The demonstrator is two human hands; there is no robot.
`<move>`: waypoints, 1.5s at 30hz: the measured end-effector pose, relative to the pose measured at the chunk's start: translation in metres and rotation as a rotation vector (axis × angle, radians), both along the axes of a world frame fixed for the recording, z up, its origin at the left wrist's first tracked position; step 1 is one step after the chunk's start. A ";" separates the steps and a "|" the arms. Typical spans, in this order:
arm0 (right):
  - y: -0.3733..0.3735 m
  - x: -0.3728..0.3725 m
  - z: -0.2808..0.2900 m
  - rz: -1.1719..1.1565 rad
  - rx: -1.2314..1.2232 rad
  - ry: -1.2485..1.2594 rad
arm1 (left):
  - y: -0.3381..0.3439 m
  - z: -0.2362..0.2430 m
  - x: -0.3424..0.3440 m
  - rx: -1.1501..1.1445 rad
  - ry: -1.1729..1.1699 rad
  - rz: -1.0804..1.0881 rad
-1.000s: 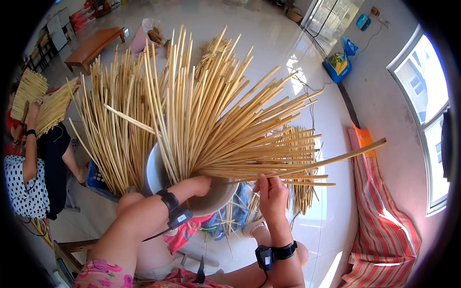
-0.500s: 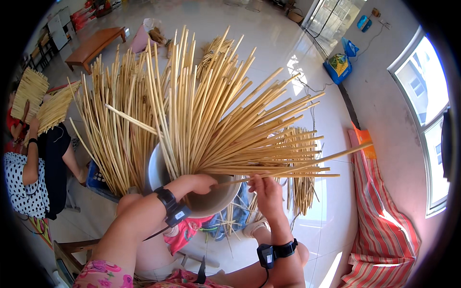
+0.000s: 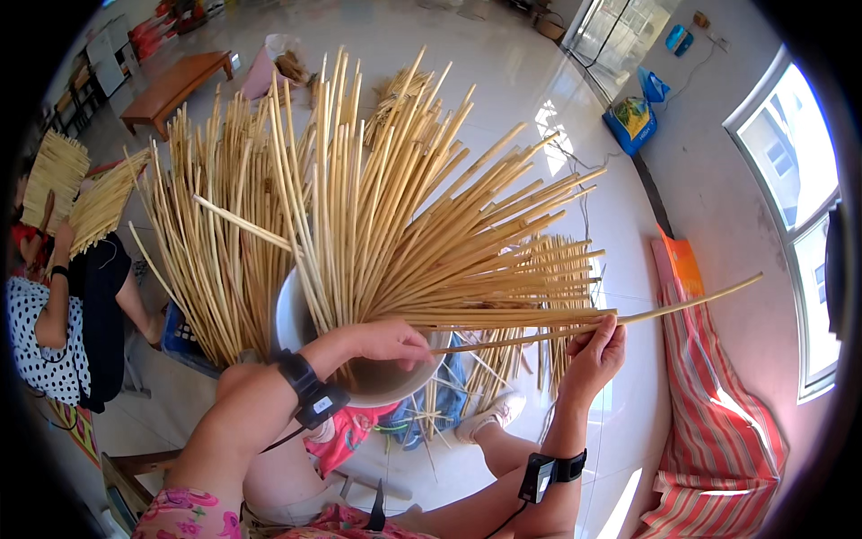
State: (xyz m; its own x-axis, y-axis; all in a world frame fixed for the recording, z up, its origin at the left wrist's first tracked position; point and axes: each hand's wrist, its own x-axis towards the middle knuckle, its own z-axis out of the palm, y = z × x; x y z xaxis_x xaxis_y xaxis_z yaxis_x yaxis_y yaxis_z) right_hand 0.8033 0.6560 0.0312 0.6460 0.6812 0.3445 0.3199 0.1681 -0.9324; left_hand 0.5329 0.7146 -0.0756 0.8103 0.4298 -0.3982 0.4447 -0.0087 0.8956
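One stalk (image 3: pixel 687 305): is running slantwise to the right of the bucket, from beside the left fingers, through the right fingers, and out toward the striped cloth, its far end rising.
Right hand (image 3: pixel 593 357): is pinching the stalk between thumb and fingers (image 3: pixel 607 330), partway along, with no gap between the tips.
Left hand (image 3: pixel 395 342): is hovering over the bucket rim, fingers half curled near the stalk's near end; whether they are gripping it, I cannot tell.
Bundle (image 3: pixel 359 225): is fanning up and out of the bucket, its lowest stalks lying almost level and reaching close to the right hand.
Bucket (image 3: pixel 395 384): is standing in front of the person's knees, pale and round, its mouth partly hidden by the left arm.
Wrists: are each wearing a black band, the left band (image 3: pixel 310 388) and the right band (image 3: pixel 545 474).
Left pile (image 3: pixel 220 225): is leaning upright beside the bucket, with a blue crate (image 3: pixel 184 340) showing at its base.
Below the bucket: pink cloth (image 3: pixel 355 438) and blue cloth (image 3: pixel 417 422) are lying on the floor.
Co-worker: is sitting at far left, hands at a flat stalk panel (image 3: pixel 56 175).
Right wall: striped cloth (image 3: pixel 714 413) is draping beneath the window (image 3: pixel 781 153).
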 end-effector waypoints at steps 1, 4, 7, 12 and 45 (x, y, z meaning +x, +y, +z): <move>0.000 -0.001 0.000 0.010 0.001 0.013 | -0.002 0.000 0.002 0.006 -0.037 0.021; -0.002 -0.004 0.001 0.013 0.000 0.032 | -0.012 -0.007 0.011 -0.070 -0.201 0.188; -0.001 -0.002 -0.002 0.024 -0.007 0.040 | -0.018 -0.008 0.018 -0.155 -0.301 0.278; -0.001 -0.004 -0.010 0.105 -0.038 0.051 | -0.022 -0.003 0.024 -0.225 -0.111 0.316; -0.006 -0.017 -0.007 0.289 0.024 0.125 | -0.022 0.028 0.019 -0.378 -0.407 0.246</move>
